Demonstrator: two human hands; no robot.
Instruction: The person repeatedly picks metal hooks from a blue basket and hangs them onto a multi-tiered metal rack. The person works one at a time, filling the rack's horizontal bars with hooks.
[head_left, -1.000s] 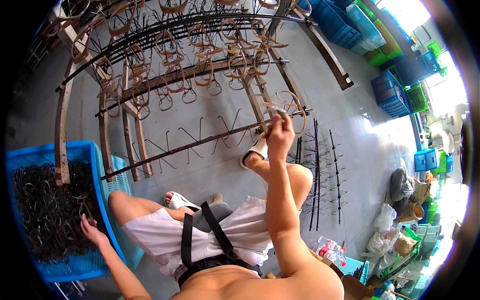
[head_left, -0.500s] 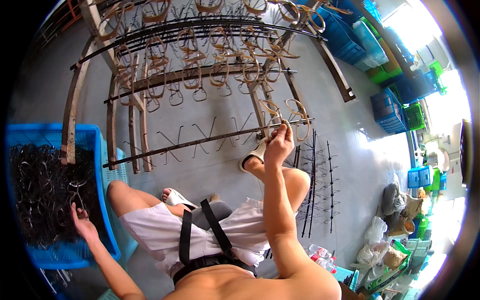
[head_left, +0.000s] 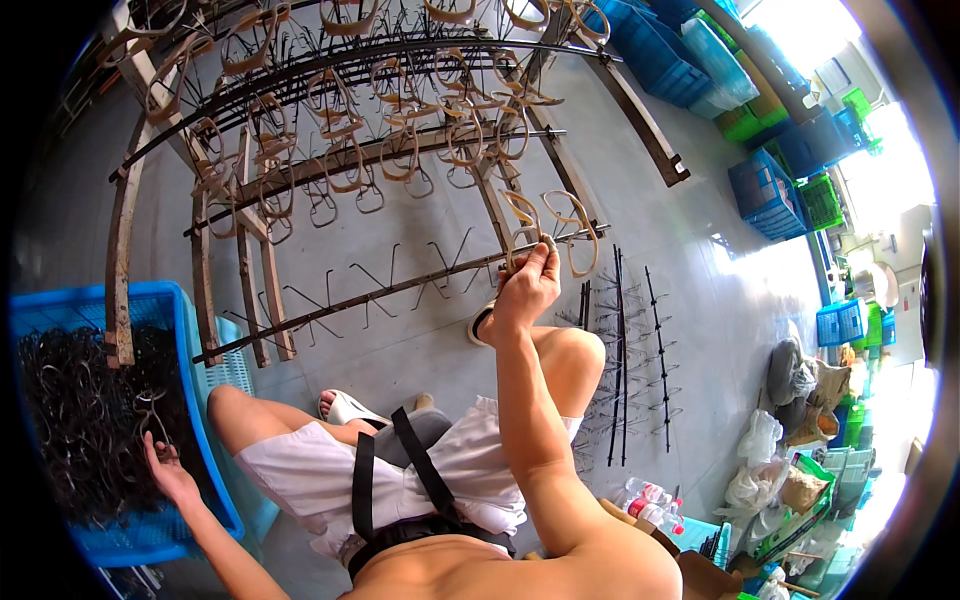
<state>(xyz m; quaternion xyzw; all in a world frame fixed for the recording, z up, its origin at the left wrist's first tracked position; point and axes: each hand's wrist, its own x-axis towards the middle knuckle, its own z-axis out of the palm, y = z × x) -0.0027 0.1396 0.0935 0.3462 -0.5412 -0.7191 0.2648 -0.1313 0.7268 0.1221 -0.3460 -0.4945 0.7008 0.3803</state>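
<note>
Tan loops (head_left: 592, 229) in the head view are at the right end of the hooked bar (head_left: 330, 314), pinched there by the grip of the right hand (head_left: 530, 285); near the right edge of the blue crate (head_left: 85, 303), the left hand (head_left: 168, 468) is over dark loops (head_left: 90, 400), grip half spread, whether holding one I cannot tell

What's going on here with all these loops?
A person's right hand is at the right end of the low black rod, beside tan loops; whether it grips one is unclear. The left hand is open over dark loops in a blue crate. Similar tan-brown loops hang higher on the rack.
</note>
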